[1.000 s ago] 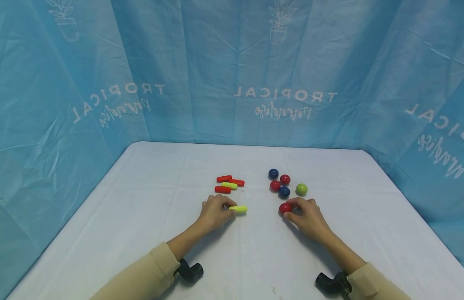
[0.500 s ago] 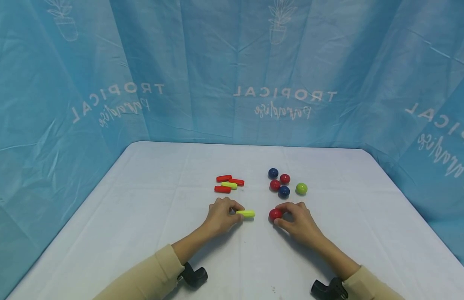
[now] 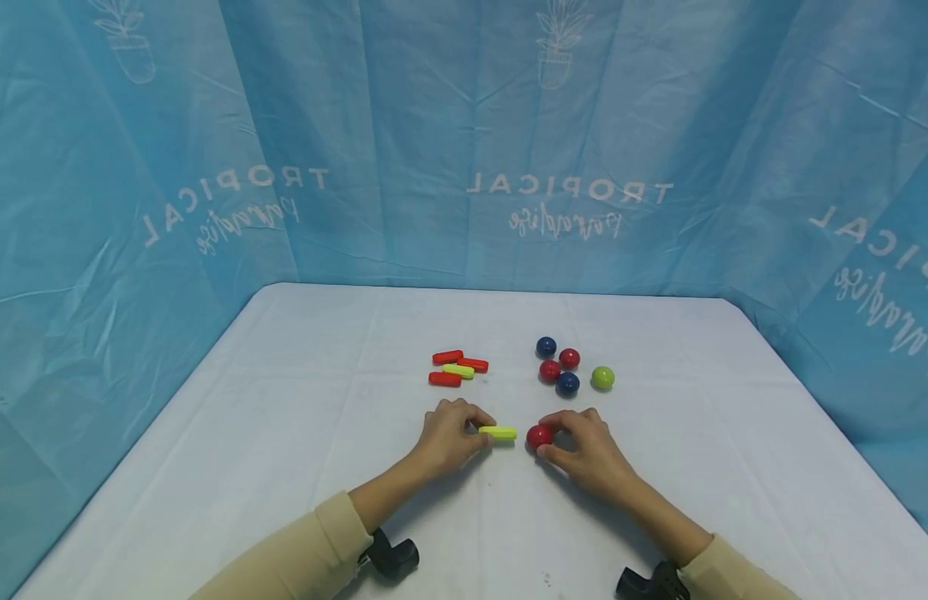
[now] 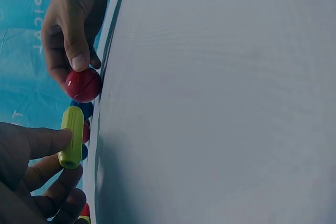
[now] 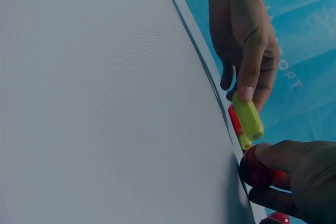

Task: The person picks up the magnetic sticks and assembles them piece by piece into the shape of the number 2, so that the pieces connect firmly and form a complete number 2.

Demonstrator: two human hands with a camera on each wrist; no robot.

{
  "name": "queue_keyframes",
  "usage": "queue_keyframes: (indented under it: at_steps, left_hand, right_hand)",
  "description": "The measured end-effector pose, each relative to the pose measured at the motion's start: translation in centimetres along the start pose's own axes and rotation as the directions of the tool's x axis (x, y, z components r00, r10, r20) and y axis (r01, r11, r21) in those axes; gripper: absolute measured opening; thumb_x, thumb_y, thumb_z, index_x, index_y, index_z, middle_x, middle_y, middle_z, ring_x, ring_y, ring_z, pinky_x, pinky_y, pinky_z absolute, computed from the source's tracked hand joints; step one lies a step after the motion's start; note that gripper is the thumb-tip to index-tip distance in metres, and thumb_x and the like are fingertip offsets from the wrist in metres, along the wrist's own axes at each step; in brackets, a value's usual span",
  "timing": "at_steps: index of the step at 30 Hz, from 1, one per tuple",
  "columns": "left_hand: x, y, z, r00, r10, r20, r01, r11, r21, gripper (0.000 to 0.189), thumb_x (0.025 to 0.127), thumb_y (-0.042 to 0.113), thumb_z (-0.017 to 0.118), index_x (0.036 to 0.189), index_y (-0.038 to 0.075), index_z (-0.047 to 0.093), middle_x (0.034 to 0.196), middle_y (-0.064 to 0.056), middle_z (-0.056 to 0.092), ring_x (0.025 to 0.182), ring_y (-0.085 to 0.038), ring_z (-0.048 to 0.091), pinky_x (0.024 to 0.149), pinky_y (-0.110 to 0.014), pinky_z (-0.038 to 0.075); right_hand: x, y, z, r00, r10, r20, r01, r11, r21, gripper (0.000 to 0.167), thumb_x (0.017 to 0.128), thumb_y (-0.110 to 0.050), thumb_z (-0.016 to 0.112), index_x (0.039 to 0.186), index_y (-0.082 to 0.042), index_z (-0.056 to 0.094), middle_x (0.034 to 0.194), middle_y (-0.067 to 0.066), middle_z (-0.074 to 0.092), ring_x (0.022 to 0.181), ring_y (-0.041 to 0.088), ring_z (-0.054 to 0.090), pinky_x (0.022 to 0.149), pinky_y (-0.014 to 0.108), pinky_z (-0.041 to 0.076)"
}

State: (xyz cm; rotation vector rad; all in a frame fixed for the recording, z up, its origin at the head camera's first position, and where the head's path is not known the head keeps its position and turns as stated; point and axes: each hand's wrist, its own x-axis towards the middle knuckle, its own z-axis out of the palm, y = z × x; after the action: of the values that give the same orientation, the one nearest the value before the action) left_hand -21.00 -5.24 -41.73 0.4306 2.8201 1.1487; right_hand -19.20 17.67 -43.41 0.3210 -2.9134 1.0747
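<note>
In the head view my left hand (image 3: 452, 435) pinches one end of a short yellow-green stick (image 3: 499, 433), whose free end points right. The left wrist view shows that stick (image 4: 72, 137) between thumb and fingers, with a small hole in its end. My right hand (image 3: 587, 454) holds a glossy red ball (image 3: 539, 437) by thumb and fingers. A thin seam runs around the ball (image 4: 84, 85). Stick and ball face each other with a small gap between them, above the white table, and their shadows fall below.
Behind my left hand lie three red sticks (image 3: 444, 379) and a yellow-green stick (image 3: 458, 371). Beyond my right hand are two dark blue balls (image 3: 567, 384), two red balls (image 3: 549, 371) and a green ball (image 3: 602, 377). A blue curtain (image 3: 471, 150) surrounds the white table (image 3: 321, 333).
My left hand has carried the stick right and slightly nearer to me. The right hand has brought the red ball left and nearer, narrowing the gap. The other sticks and balls stay put.
</note>
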Motion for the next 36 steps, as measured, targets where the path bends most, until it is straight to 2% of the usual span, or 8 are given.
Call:
queue_keyframes:
  at_steps: [17, 36]
  left_hand:
    - [-0.03, 0.22, 0.46, 1.000, 0.026, 0.017, -0.026, 1.000, 0.007, 0.018, 0.080, 0.016, 0.072, 0.098, 0.014, 0.074, 0.093, -0.002, 0.064, 0.087, -0.015, 0.048, 0.076, -0.034, 0.030]
    - [-0.10, 0.28, 0.64, 1.000, 0.026, 0.009, -0.026, 1.000, 0.017, 0.019, 0.080, 0.017, 0.073, 0.098, 0.014, 0.073, 0.093, -0.002, 0.064, 0.086, -0.014, 0.046, 0.076, -0.034, 0.030]
  right_hand:
    - [0.00, -0.42, 0.46, 1.000, -0.021, -0.014, 0.021, 1.000, -0.016, 0.036, 0.076, -0.024, 0.077, 0.110, -0.021, 0.066, 0.103, -0.008, 0.066, 0.099, 0.014, 0.045, 0.082, 0.033, 0.039]
    - [-0.08, -0.54, 0.42, 0.999, -0.034, -0.017, 0.034, 0.999, -0.021, 0.036, 0.076, -0.024, 0.078, 0.110, -0.021, 0.066, 0.103, -0.008, 0.067, 0.098, 0.014, 0.046, 0.081, 0.032, 0.039]
